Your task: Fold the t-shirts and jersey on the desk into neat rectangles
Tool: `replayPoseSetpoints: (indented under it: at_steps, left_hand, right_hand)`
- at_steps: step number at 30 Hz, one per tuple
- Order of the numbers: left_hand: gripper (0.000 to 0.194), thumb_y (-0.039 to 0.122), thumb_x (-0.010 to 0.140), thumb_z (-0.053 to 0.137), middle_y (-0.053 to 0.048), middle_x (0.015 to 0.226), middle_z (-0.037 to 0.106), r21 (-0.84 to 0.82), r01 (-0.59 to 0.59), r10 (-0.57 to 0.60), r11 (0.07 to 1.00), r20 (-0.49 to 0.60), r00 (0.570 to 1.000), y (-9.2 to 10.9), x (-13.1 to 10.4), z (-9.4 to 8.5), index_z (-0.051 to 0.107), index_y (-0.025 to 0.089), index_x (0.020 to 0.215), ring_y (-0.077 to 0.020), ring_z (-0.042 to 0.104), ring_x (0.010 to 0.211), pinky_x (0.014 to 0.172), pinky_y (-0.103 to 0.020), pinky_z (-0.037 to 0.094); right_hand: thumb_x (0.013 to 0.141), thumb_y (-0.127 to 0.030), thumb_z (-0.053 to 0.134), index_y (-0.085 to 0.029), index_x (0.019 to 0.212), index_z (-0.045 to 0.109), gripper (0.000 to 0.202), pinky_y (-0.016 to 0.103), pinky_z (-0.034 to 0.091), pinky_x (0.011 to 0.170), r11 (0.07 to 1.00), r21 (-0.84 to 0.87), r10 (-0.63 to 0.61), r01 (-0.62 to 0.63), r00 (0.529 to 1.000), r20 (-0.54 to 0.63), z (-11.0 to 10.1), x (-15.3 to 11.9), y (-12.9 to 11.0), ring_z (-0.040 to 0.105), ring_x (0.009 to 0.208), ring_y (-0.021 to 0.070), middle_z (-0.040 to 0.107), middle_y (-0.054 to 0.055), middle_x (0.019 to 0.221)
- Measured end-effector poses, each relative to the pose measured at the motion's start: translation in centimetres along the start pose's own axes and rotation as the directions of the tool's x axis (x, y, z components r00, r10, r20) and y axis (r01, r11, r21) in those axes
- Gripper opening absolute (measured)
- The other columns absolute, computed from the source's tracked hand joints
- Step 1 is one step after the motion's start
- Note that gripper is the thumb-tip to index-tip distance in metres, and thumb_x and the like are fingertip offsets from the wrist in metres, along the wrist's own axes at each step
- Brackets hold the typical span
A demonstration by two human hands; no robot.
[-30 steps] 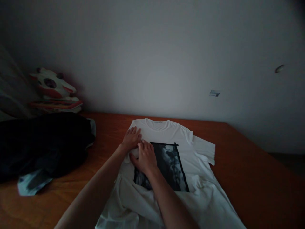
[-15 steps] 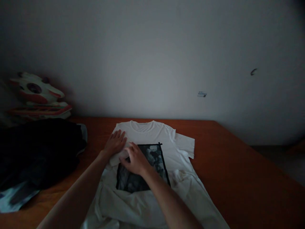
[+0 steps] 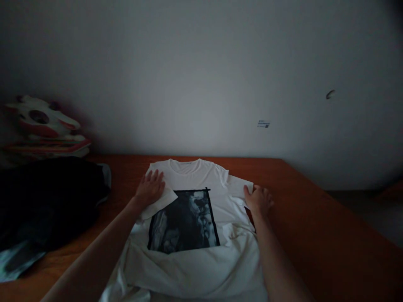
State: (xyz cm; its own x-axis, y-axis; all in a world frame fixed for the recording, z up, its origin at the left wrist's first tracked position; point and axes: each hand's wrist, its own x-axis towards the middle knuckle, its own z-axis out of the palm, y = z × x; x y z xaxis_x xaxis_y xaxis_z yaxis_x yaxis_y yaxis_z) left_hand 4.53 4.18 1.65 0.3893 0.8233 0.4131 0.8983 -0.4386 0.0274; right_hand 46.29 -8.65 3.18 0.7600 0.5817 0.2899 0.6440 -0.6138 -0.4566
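Note:
A white T-shirt [image 3: 189,268] with a dark, black-bordered print [image 3: 185,222] lies face up, its collar toward the wall and its lower part wrinkled. Its left sleeve [image 3: 162,202] is folded inward over the chest, the tip overlapping the print's corner. My left hand [image 3: 150,187] presses flat on that fold, fingers spread. The right sleeve [image 3: 239,186] lies stretched outward. At its end is my right hand [image 3: 260,200], fingers apart, the thumb by the sleeve's edge.
The shirt rests on a reddish-brown wooden surface [image 3: 302,235] against a pale wall. Dark clothing [image 3: 50,201] is heaped at the left, with a cow-shaped toy [image 3: 44,119] behind it. A small label [image 3: 263,124] is on the wall.
My right hand has moved from the folded left sleeve across to the right sleeve's end. My left hand stays on the fold. The view has shifted slightly right.

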Motion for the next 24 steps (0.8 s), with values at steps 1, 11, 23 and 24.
replayPoseSetpoints:
  at_steps: [1,11,23,24]
  left_hand:
    - [0.052,0.030,0.096,0.040,-0.022,0.153,0.051,0.020,-0.006,0.006,1.000,0.014,1.000,0.8,0.2,-0.6,0.059,0.012,0.140,-0.0420,0.041,0.146,0.118,-0.066,0.025]
    - [0.021,0.024,0.088,0.059,-0.010,0.105,0.074,-0.728,-0.003,0.102,0.686,0.092,0.991,15.3,1.8,-2.9,0.075,0.022,0.101,-0.0246,0.069,0.094,0.089,-0.036,0.053]
    - [0.026,0.027,0.073,0.073,-0.008,0.092,0.077,-0.776,0.354,-0.138,-0.523,0.487,0.863,15.6,1.9,-1.0,0.070,0.016,0.096,-0.0177,0.071,0.079,0.078,-0.029,0.052]
    - [0.025,0.027,0.074,0.072,-0.008,0.094,0.077,-0.754,0.352,-0.134,-0.554,0.498,0.857,15.5,1.8,-1.1,0.070,0.016,0.097,-0.0185,0.072,0.082,0.081,-0.030,0.053]
  right_hand:
    - [0.091,-0.042,0.057,-0.014,0.117,0.070,0.041,0.057,0.040,0.099,1.000,-0.023,-0.012,0.013,1.000,0.027,0.1,-0.1,-0.2,0.054,0.122,0.0409,0.060,0.023,0.131]
    - [0.084,-0.052,0.067,-0.015,0.119,0.071,0.051,0.059,0.042,0.097,0.999,-0.031,-0.019,0.018,0.999,-0.027,1.1,0.1,0.4,0.052,0.124,0.0447,0.058,0.026,0.132]
    - [0.077,-0.038,0.056,-0.021,0.094,0.060,0.024,0.043,0.051,0.088,0.850,0.517,-0.094,0.102,0.995,-0.040,3.1,1.9,1.2,0.068,0.089,0.0275,0.072,0.013,0.095]
    - [0.077,-0.037,0.056,-0.021,0.094,0.059,0.024,0.042,0.051,0.088,0.826,0.554,-0.098,0.107,0.994,-0.046,3.3,2.0,1.1,0.069,0.091,0.0276,0.072,0.014,0.097]
